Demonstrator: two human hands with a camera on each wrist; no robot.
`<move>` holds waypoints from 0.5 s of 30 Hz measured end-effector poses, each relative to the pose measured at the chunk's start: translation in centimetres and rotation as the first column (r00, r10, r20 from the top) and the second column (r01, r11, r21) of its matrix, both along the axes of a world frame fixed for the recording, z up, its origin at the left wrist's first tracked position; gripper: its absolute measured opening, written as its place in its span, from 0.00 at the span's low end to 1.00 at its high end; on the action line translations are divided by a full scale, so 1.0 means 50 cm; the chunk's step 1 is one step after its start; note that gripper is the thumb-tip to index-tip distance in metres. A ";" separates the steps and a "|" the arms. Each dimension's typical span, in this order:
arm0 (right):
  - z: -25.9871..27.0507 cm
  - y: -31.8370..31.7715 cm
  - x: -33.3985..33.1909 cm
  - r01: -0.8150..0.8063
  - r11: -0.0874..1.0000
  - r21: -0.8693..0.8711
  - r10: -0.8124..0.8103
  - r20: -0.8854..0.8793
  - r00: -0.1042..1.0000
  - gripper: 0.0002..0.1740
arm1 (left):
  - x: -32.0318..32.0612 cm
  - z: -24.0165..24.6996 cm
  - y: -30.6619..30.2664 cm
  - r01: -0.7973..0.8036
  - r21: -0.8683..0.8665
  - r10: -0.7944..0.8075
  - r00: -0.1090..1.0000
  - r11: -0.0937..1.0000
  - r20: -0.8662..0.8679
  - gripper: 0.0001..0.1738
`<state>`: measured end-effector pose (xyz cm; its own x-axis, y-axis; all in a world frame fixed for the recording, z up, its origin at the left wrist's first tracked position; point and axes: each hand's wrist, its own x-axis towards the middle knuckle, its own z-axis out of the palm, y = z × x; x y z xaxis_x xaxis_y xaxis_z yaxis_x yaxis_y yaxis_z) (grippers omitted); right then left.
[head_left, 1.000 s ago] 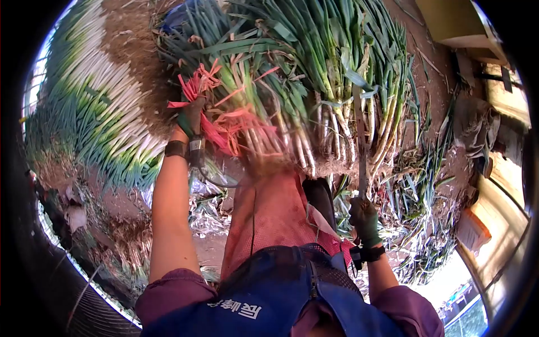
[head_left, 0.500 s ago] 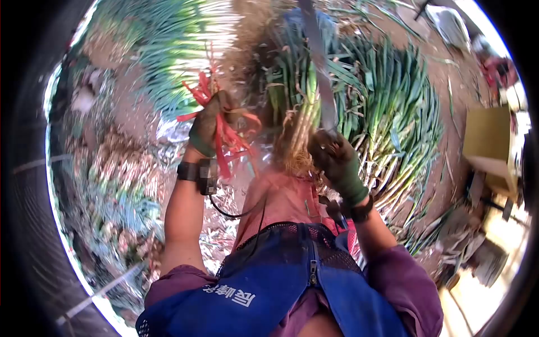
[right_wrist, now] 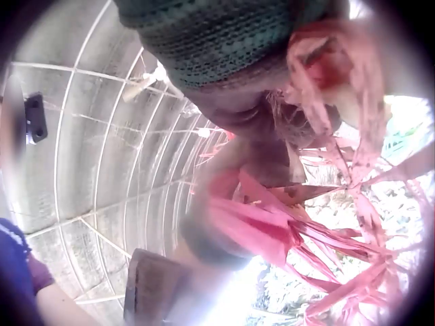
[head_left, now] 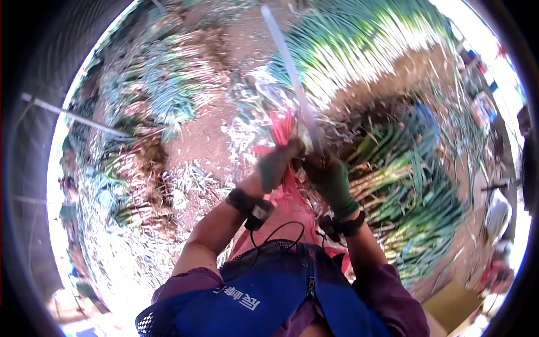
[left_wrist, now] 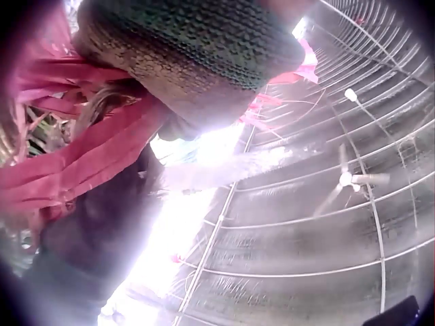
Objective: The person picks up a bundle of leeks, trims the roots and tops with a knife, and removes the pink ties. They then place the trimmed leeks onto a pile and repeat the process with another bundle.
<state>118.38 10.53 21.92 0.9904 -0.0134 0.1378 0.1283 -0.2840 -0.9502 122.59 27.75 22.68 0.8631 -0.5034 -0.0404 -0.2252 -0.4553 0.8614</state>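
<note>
In the head view my gloved left hand (head_left: 276,168) grips a bunch of pink plastic ribbon strips (head_left: 281,128), which stick up above the fist and trail down over the lap. Right beside it, the gloved right hand (head_left: 330,181) holds a long, straight knife (head_left: 289,70). Its blade points up and away, blurred, and the handle is hidden in the fist. From the left wrist, a wide pink strip (left_wrist: 88,155) runs out from under the glove. The right wrist view shows looped, knotted strips (right_wrist: 363,176) close by the right glove (right_wrist: 217,54).
A row of green onions (head_left: 348,62) with white stems lies ahead. At the right is a heap of untrimmed green onions (head_left: 404,185). More bundles (head_left: 140,168) lie on the left, with scattered leaf scraps (head_left: 196,188) on the soil. A cardboard box (head_left: 452,306) stands at lower right.
The head view has swung left. The hands have come together in front of the lap, left hand still holding the pink strips. The right hand's knife has come up and across toward them.
</note>
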 end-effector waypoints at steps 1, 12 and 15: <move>-0.008 0.027 0.007 -0.047 0.994 -0.101 0.042 -0.055 0.998 0.13 | 0.003 -0.002 0.022 -0.355 -0.268 0.139 0.796 0.896 -0.589 0.18; 0.010 0.435 0.056 -0.215 0.975 0.047 0.218 -0.050 0.975 0.14 | -0.039 0.013 0.443 -0.494 -0.265 0.308 0.796 0.828 -0.521 0.22; 0.015 0.540 0.082 -0.272 0.926 0.264 0.331 -0.218 0.918 0.10 | -0.046 -0.013 0.594 -0.597 -0.162 0.434 0.719 0.786 -0.543 0.24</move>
<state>122.49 37.54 22.67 0.9526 0.2906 -0.0897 -0.0795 -0.0465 -0.9957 120.30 57.45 22.03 0.9066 -0.0389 -0.4203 0.4167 -0.0763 0.9058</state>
